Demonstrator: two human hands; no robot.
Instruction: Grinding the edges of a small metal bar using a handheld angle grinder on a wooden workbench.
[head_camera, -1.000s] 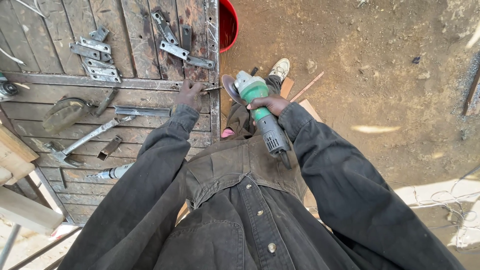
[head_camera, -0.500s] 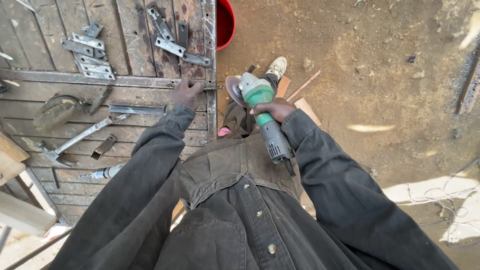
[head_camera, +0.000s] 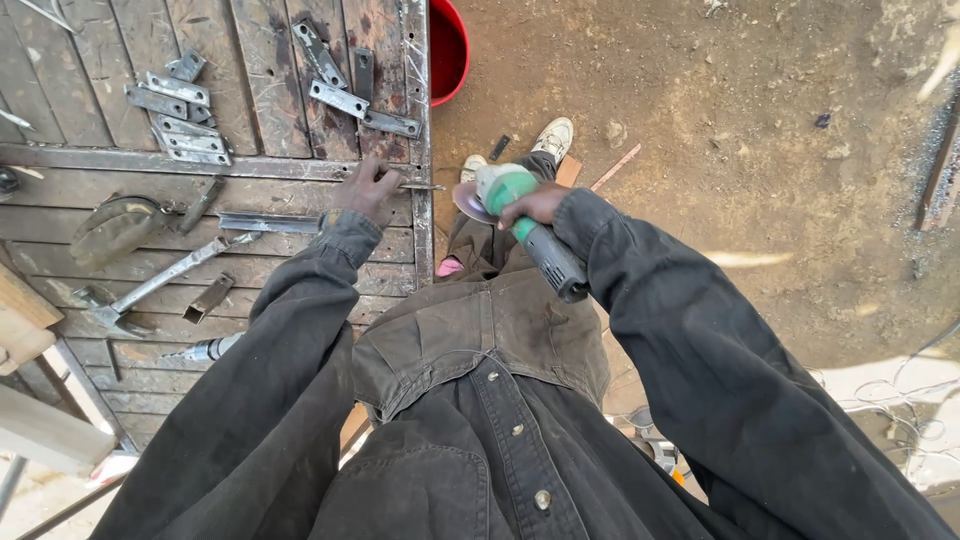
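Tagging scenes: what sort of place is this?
Likely an outdoor metalwork yard: bare dirt ground, a worn plank workbench strewn with cut steel brackets, and a green angle grinder in the right hand.

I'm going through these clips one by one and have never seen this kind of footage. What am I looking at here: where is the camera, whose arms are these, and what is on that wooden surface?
The camera sits on a person's head and looks down, so the dark sleeves and jacket are the wearer's own. The right hand grips a green angle grinder, its disc beside the table edge. The left hand rests on a worn wooden table, pinching a thin metal piece at its edge. On the boards lie flat metal brackets, more metal strips, a hammer and a glove. A red bucket stands on the dirt ground past the table.
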